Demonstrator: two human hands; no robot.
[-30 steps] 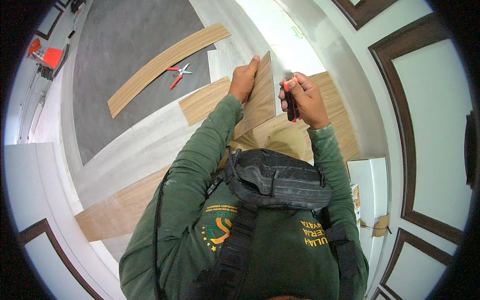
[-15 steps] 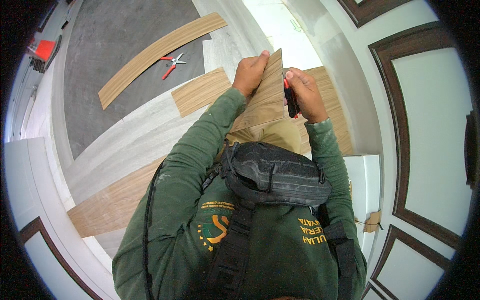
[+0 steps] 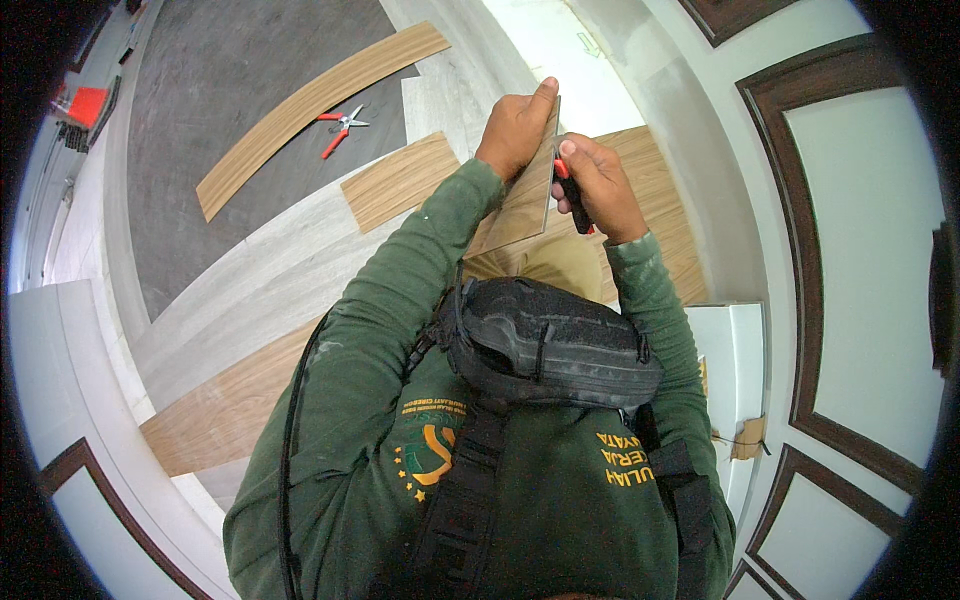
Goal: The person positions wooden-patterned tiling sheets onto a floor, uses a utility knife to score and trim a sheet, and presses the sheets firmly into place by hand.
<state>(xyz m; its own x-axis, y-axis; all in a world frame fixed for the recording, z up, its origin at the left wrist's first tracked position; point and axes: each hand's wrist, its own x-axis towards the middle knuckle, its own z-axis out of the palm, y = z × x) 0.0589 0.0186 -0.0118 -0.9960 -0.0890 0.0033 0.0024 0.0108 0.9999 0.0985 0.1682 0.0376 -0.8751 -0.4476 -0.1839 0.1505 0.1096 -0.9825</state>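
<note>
Black bag (image 3: 555,350) nearest, then khaki lap (image 3: 568,264). Left hand (image 3: 518,130) — fingers clamped on plank (image 3: 518,212), tilted above lap. Right hand (image 3: 603,188) — fingers wrapped round cutter (image 3: 573,197), tip at plank's edge. Beyond, short board (image 3: 400,180) on grey boards (image 3: 250,265); farther, snips (image 3: 343,128) beside long strip (image 3: 320,100) on dark floor (image 3: 255,55).

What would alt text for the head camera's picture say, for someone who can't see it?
A person's left hand holds a wood-patterned board at a tilt, while the right hand grips a red-and-black hand tool close to its edge. Red-handled shears lie on dark grey flooring beside a long wood-patterned strip.
</note>
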